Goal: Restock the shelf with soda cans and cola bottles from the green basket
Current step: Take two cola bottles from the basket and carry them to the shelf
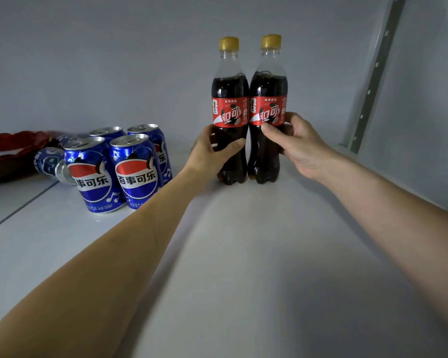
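Left hand (212, 151) wraps the left cola bottle (230, 109), right hand (298, 143) the right cola bottle (268, 107). Full ones, probably heavy and slick, so that waist grip looks smart.

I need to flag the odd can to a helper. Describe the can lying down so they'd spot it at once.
On the white shelf, look left of the two cola bottles to the four blue cans. The one wanted, the tipped can, is at their left, by a red wrapper. It alone lies on its side.
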